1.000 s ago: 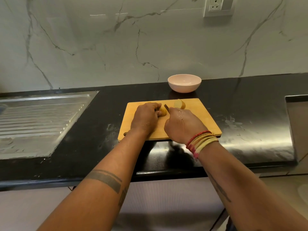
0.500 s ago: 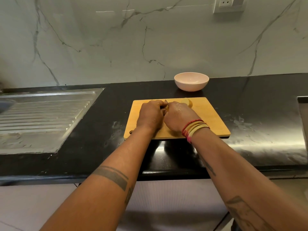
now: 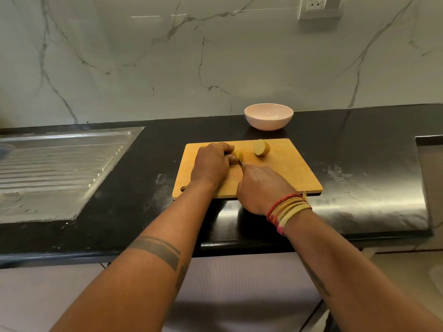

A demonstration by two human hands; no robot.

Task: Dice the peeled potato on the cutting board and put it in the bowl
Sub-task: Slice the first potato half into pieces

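A wooden cutting board [image 3: 285,173] lies on the black counter. My left hand [image 3: 212,164] curls over a potato piece [image 3: 239,154] near the board's far left and holds it down. My right hand [image 3: 262,188] grips a knife [image 3: 240,161]; only a short bit of blade shows, right beside the held piece. A second potato half [image 3: 261,147] lies free further right, cut face toward me. The pale pink bowl [image 3: 268,116] stands empty behind the board, by the wall.
A steel sink drainboard [image 3: 55,168] fills the counter's left part. A steel surface [image 3: 431,168] begins at the right edge. The black counter [image 3: 359,144] runs along the marble wall, which has a socket [image 3: 316,6] at the top right.
My right hand has drawn back toward me along the board with the knife. The free potato half, hidden behind it half a second ago, is in full sight. My left hand stays put.
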